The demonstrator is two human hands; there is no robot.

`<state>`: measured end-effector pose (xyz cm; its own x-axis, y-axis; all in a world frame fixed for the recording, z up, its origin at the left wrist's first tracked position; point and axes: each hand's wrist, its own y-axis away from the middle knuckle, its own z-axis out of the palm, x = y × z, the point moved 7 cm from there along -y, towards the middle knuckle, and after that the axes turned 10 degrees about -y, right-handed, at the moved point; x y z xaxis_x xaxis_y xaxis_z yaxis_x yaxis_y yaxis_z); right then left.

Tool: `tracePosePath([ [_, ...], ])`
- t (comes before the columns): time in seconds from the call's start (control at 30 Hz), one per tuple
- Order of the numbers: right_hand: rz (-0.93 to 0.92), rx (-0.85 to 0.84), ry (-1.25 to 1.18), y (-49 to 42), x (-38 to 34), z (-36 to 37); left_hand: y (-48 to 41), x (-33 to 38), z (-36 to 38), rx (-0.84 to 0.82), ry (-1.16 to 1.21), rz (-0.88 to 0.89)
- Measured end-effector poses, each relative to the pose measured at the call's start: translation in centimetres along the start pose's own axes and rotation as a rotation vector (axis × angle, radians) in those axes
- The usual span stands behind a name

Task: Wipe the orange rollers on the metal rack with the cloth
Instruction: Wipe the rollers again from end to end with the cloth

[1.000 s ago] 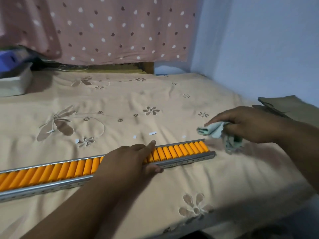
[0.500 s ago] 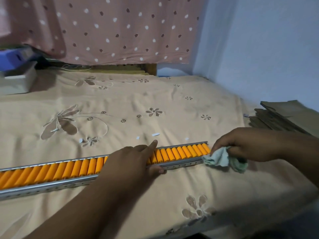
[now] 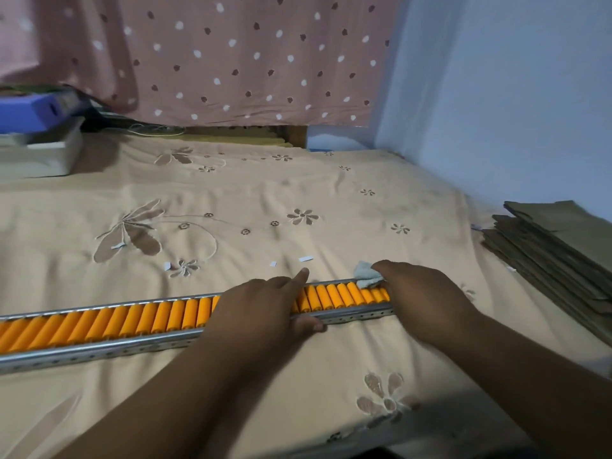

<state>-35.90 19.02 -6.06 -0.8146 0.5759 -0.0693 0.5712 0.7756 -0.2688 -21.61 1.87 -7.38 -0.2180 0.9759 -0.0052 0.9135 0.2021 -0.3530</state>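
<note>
A long metal rack [image 3: 99, 351] lies across the near part of a bed covered in a beige bedspread [image 3: 265, 193], soft and creased, stitched with flower and leaf shapes. The rack is a shiny steel channel with small holes punched along its near side, and it carries a tight row of smooth, cylindrical orange rollers [image 3: 132, 318] set crosswise. Its left end runs out past the left edge of the view; its right end sits toward the right edge of the bed. The left hand [image 3: 265, 313] lies flat over the middle of the rack, fingers spread and extended, thumb curled under the near rail, gripping nothing else. The right hand [image 3: 427, 299] covers the right end, fingers curled down onto a crumpled pale green cloth [image 3: 366, 276] pressed against the last rollers; most of the cloth is hidden under the hand. Small white paper scraps [image 3: 305, 259] dot the bedspread beyond the rack. A stack of flat brown sheets [image 3: 556, 256] rests at the right edge. A pink dotted curtain [image 3: 231, 54] hangs behind, with boxes [image 3: 36, 127] at the far left corner.
</note>
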Motion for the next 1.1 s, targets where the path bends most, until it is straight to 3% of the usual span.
tracePosePath([
  [0.13, -0.063, -0.051, 0.0, 0.8, -0.8, -0.8, 0.0, -0.1, 0.0, -0.01, 0.002, -0.002],
  [0.23, -0.131, -0.232, -0.052, 1.4, -0.7, -2.7, 0.0, -0.1, 0.1, -0.016, 0.002, -0.003],
  [0.37, -0.027, -0.469, -0.287, 0.9, 0.9, -5.1, -0.1, -0.1, 0.0, -0.019, 0.002, -0.005],
  [0.53, 0.079, -0.096, -0.348, -2.0, 2.7, -5.9, 0.0, -0.2, -0.2, -0.038, 0.02, -0.018],
  [0.63, 0.056, 0.013, -0.368, -2.4, 0.2, -3.8, 0.1, -0.1, -0.2, -0.046, 0.029, -0.027],
  [0.77, -0.118, -0.032, -0.154, -1.7, -3.7, -0.4, 0.0, -0.2, 0.1, -0.059, 0.017, -0.029],
  [0.97, -0.243, 0.012, -0.162, 1.3, -5.8, -2.5, 0.0, -0.2, 0.3, -0.073, 0.006, -0.029],
  [1.1, -0.234, -0.292, -0.21, 2.7, -6.1, -3.2, 0.1, -0.1, 0.0, -0.066, -0.004, -0.022],
])
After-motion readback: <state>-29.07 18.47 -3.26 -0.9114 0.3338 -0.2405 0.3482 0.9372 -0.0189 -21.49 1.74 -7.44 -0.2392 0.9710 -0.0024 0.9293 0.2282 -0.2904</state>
